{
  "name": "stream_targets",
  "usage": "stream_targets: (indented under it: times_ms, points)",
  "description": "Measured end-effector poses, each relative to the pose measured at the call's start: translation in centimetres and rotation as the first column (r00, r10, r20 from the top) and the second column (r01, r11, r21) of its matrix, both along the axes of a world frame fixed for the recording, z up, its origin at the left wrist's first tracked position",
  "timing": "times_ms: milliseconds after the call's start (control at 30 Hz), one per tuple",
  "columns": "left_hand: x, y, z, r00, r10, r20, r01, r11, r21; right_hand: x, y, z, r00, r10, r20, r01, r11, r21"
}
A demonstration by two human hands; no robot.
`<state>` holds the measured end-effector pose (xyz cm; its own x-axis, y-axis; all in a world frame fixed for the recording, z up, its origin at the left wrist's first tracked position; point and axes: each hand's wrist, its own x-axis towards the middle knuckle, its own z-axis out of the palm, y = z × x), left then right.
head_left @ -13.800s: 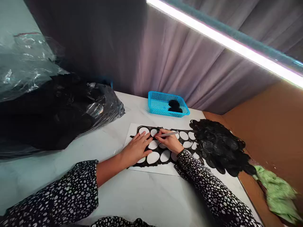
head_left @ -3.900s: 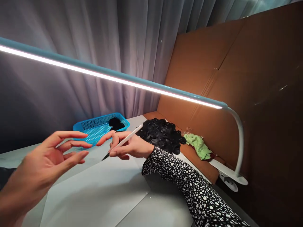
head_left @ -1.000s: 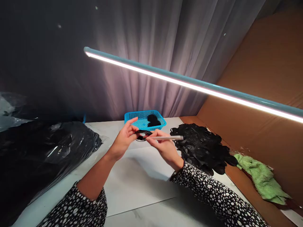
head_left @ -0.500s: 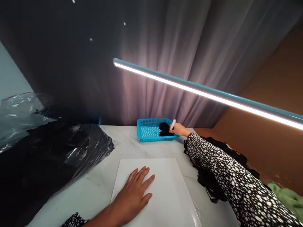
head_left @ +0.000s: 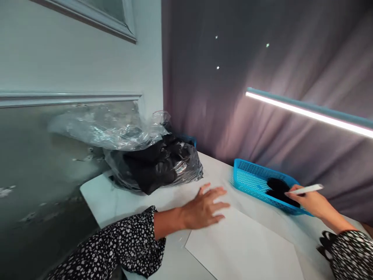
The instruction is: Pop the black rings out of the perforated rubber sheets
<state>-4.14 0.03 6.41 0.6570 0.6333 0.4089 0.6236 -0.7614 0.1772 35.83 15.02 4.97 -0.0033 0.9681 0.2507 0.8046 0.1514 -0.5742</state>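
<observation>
My right hand [head_left: 311, 201] is closed around a slim white pen [head_left: 310, 189] at the right end of a blue plastic basket [head_left: 253, 190]. Its fingertips are next to black, rounded, soft-looking pieces [head_left: 277, 188] lying in the basket; whether they touch them I cannot tell. My left hand [head_left: 205, 208] is open with fingers spread and slightly blurred, over the upper left corner of a white sheet [head_left: 247, 245] on the table. Nothing is in that hand.
To the left, a clear plastic bag [head_left: 163, 167] full of black material stands on the white marble-patterned table [head_left: 116, 202]. More black pieces [head_left: 326, 245] lie by my right sleeve. A lit tube lamp [head_left: 309, 111] hangs before a grey curtain [head_left: 210, 112].
My view has swung left, bringing the wall and table corner into sight. My left hand has moved off the middle of the sheet towards the bag. My right hand stays at the basket with the pen.
</observation>
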Motion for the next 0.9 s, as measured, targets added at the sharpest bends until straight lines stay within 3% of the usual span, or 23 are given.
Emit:
stream_targets:
  times_ms: [67,100,167,233,300,400,567,667,767,900]
  points:
    - [-3.6,0.5,3.2,0.978,0.203,0.051,-0.208,0.970,0.124,-0.3,-0.4,0.8,0.999,-0.018,0.047,0.023,0.995,-0.099]
    - [-5.7,0.7,4.7,0.936,0.345,0.078,-0.353,0.922,0.159,-0.7,-0.6,1.3,0.997,-0.023,0.069,0.032,0.990,-0.138]
    - [-9.8,1.0,7.4,0.745,0.655,0.126,-0.667,0.734,0.132,-2.4,-1.3,2.4,0.997,-0.064,0.041,0.067,0.995,-0.074]
    - [-13.4,1.0,9.2,0.646,0.750,0.143,-0.763,0.639,0.097,-5.2,-2.3,3.5,0.999,-0.007,-0.039,0.008,1.000,0.018]
    - [-16.3,1.1,10.5,0.606,0.785,0.127,-0.795,0.604,0.054,-8.7,-3.5,4.6,0.983,0.126,-0.135,-0.115,0.990,0.086]
    - [-18.9,1.5,12.2,0.595,0.801,0.064,-0.800,0.598,-0.044,-14.5,-5.6,5.9,0.917,0.318,-0.242,-0.301,0.948,0.106]
    - [-20.3,2.5,16.0,0.586,0.810,0.023,-0.797,0.581,-0.162,-21.9,-8.5,7.8,0.735,0.612,-0.292,-0.590,0.789,0.171]
    - [-20.2,3.4,19.1,0.541,0.831,0.132,-0.820,0.556,-0.138,-24.7,-9.3,9.6,0.665,0.688,-0.291,-0.631,0.726,0.274]
    - [-19.4,4.7,22.6,0.488,0.823,0.291,-0.842,0.532,-0.093,-26.9,-9.0,11.8,0.628,0.706,-0.327,-0.607,0.707,0.362]
    - [-16.1,6.4,26.1,0.478,0.740,0.473,-0.813,0.577,-0.081,-30.2,-7.6,15.1,0.561,0.717,-0.414,-0.553,0.697,0.456]
